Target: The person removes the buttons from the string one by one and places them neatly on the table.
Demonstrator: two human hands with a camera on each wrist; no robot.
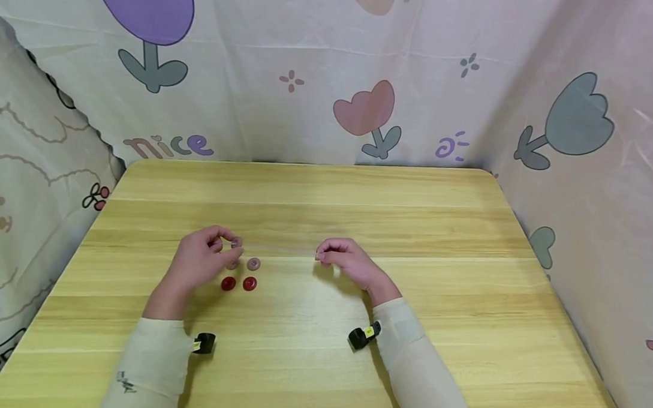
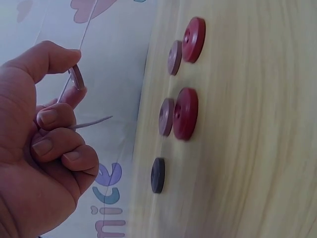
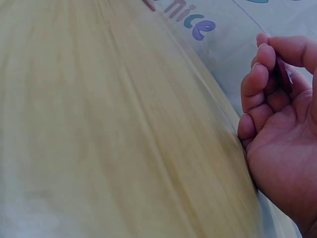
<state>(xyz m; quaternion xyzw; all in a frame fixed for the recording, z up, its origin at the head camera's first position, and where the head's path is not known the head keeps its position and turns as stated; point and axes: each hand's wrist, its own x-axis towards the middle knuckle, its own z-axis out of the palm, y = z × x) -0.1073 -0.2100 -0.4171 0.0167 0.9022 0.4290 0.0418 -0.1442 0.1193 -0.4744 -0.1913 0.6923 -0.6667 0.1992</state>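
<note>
My left hand [image 1: 201, 256] pinches a mauve button [image 2: 77, 77] between thumb and forefinger, above the table. A thin pale string [image 2: 86, 32] runs past that button and through the curled fingers, its loose tail sticking out below. Across the gap, the string stretches to my right hand [image 1: 352, 263], which pinches it at the fingertips. A flat dark red piece [image 3: 284, 74] sits inside the right hand; its kind is partly hidden. Beside the left hand lie two red buttons [image 1: 249, 283] and two mauve buttons [image 1: 253, 264]. A dark grey button [image 2: 158, 175] shows only in the left wrist view.
The wooden table [image 1: 440, 224] reaches back to a patterned cloth [image 1: 302, 121], which also hangs at both sides. A small black camera [image 1: 204, 343] is strapped at the left wrist, and another black camera [image 1: 360, 336] at the right.
</note>
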